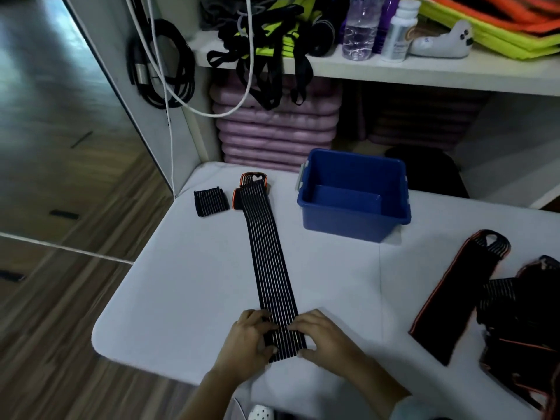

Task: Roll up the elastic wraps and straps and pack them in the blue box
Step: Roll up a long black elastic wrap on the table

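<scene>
Both hands are down at the near end of the long striped wrap (266,259), which lies flat on the white tabletop (181,283) and runs away toward a folded, orange-edged end beside the blue box (354,195). The left hand (248,338) has its fingers (268,324) curled over the left edge of the wrap's end, and the right hand (325,336) pinches the right edge, thumb underneath as far as I can make out; so both are grasping the wrap, not resting loose on it. This looks like the very start of the roll, and the first turn is the one that matters: I'd want it tight and square to the stripes, with both sides pushed forward evenly, or the roll will cone out to one side. The wrap is elastic, so a little tension against its far end should keep the layers snug, though pulling hard would drag the whole length back along the tabletop. The stripes give a handy guide for staying straight. The box stands open and, from what I can see of its floor, holds nothing, so there is room once the roll is done. A small rolled piece (211,203) sits well left of the box, and more unrolled straps (454,295) lie in a heap at the right edge, blurred in this view, waiting their turn.
</scene>
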